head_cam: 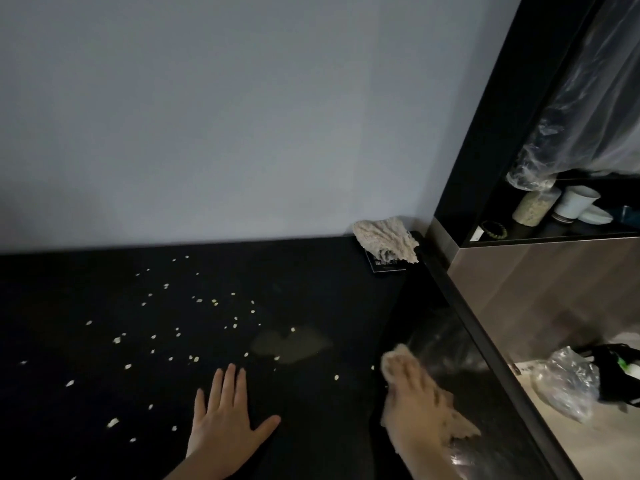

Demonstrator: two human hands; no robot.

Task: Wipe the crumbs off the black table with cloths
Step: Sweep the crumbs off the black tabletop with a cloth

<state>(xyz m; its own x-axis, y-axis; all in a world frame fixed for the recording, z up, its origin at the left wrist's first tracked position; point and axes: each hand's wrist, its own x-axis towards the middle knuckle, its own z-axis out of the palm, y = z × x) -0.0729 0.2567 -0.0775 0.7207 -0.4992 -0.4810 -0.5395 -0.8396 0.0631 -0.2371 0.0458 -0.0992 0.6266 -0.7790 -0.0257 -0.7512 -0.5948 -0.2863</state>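
Near, the left hand [225, 422] lies flat on the black table [311, 289], fingers spread, holding nothing. To its right, the blurred right hand [414, 400] lies over a beige cloth [459, 426]; whether the fingers curl into it cannot be told. The cloth looks soft, light and limp, so it is probably best pressed under a flat palm. Pale crumbs [214, 302] scatter farther left. A second cloth [384, 239] sits bunched in the far right corner.
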